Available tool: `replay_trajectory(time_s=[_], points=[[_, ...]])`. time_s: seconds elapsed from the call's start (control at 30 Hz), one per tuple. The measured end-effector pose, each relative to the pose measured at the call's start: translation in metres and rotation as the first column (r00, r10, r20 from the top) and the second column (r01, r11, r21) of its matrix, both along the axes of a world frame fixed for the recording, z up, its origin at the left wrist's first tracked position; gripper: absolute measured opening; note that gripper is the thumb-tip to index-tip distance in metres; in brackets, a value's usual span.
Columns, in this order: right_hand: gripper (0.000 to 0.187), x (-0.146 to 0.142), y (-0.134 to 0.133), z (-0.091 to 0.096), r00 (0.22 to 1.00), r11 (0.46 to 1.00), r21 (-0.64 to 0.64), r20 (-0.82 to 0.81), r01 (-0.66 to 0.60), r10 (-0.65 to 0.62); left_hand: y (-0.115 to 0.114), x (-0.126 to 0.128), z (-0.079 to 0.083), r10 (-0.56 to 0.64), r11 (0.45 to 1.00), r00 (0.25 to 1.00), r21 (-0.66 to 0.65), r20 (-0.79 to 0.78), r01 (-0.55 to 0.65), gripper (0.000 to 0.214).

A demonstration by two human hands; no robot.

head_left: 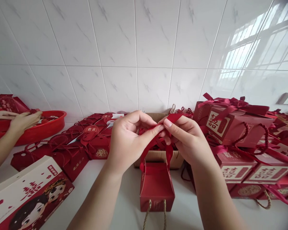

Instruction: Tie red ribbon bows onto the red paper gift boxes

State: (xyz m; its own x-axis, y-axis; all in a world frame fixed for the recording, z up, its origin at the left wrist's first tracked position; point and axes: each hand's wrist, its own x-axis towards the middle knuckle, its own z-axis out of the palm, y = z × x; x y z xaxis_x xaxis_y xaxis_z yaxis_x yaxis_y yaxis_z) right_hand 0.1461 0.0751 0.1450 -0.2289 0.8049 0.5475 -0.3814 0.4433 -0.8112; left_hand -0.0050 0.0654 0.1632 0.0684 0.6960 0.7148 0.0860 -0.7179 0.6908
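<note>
A small red gift box (156, 187) with rope handles lies on the white table in front of me. A red ribbon (156, 143) rises from its top. My left hand (129, 137) pinches the ribbon between thumb and fingers. My right hand (184, 137) pinches the same ribbon from the right, fingertips meeting the left hand's above the box. Both hands are closed on the ribbon.
Finished red boxes with ribbons (235, 127) are stacked at the right. Flat red boxes (86, 140) lie at the left, behind a large illustrated carton (28, 195). Another person's hands (21, 119) reach into a red basin (38, 127). A cardboard box (158, 156) sits behind mine against the tiled wall.
</note>
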Motion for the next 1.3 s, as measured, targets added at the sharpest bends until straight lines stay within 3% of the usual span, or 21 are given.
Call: replay_trajectory(time_s=[0.1, 0.27, 0.33, 0.4, 0.47, 0.53, 0.67, 0.73, 0.8, 0.9, 1.07, 1.13, 1.2, 1.3], points=[[0.012, 0.000, 0.007, -0.003, 0.998, 0.998, -0.028, -0.045, -0.049, 0.048, 0.006, -0.005, 0.001, -0.130, 0.981, 0.989, -0.156, -0.073, 0.117, 0.013], [0.016, -0.002, 0.012, -0.010, 0.999, 1.000, 0.016, -0.028, 0.018, -0.017, 0.021, -0.019, -0.003, -0.382, 0.869, 0.902, -0.411, -0.202, 0.276, 0.023], [0.018, 0.001, 0.010, -0.011, 0.996, 0.993, 0.106, 0.061, 0.059, -0.065, 0.023, -0.023, -0.005, -0.416, 0.837, 0.892, -0.458, -0.177, 0.299, 0.023], [0.017, 0.008, 0.007, -0.009, 0.968, 0.954, 0.285, 0.197, 0.095, -0.155, 0.023, -0.024, -0.006, -0.407, 0.827, 0.903, -0.475, -0.138, 0.300, 0.021], [0.013, 0.016, 0.004, -0.007, 0.904, 0.857, 0.505, 0.312, 0.104, -0.294, 0.020, -0.024, -0.005, -0.386, 0.829, 0.915, -0.480, -0.121, 0.286, 0.021], [0.012, 0.023, 0.002, -0.005, 0.821, 0.724, 0.685, 0.367, 0.079, -0.438, 0.017, -0.022, -0.004, -0.368, 0.835, 0.922, -0.478, -0.118, 0.273, 0.023], [0.018, 0.029, -0.002, -0.002, 0.633, 0.471, 0.881, 0.343, 0.039, -0.694, 0.012, -0.018, -0.002, -0.318, 0.864, 0.938, -0.449, -0.138, 0.227, 0.023], [0.020, 0.028, -0.003, -0.001, 0.551, 0.399, 0.917, 0.325, 0.015, -0.768, 0.010, -0.018, -0.002, -0.277, 0.890, 0.945, -0.417, -0.176, 0.183, 0.026], [0.021, 0.027, -0.005, 0.000, 0.501, 0.363, 0.932, 0.311, 0.006, -0.807, 0.007, -0.019, -0.002, -0.219, 0.920, 0.946, -0.374, -0.238, 0.119, 0.031], [0.021, 0.025, -0.005, -0.001, 0.488, 0.360, 0.932, 0.292, 0.050, -0.823, -0.002, -0.022, -0.001, -0.127, 0.957, 0.921, -0.290, -0.367, 0.016, 0.038], [0.019, 0.024, -0.001, -0.009, 0.649, 0.487, 0.857, 0.275, 0.168, -0.709, -0.025, -0.019, 0.000, 0.106, 0.992, 0.844, -0.001, -0.525, -0.125, 0.031], [0.019, 0.023, -0.001, -0.013, 0.704, 0.539, 0.807, 0.236, 0.243, -0.670, -0.033, -0.018, 0.000, 0.270, 0.963, 0.755, 0.184, -0.597, -0.199, 0.023], [0.019, 0.023, -0.003, -0.015, 0.730, 0.588, 0.738, 0.194, 0.331, -0.655, -0.037, -0.022, -0.002, 0.448, 0.892, 0.634, 0.366, -0.631, -0.266, 0.025], [0.018, 0.026, -0.010, -0.020, 0.722, 0.611, 0.662, 0.150, 0.433, -0.675, -0.038, -0.031, -0.006, 0.565, 0.824, 0.537, 0.464, -0.626, -0.325, 0.028]])
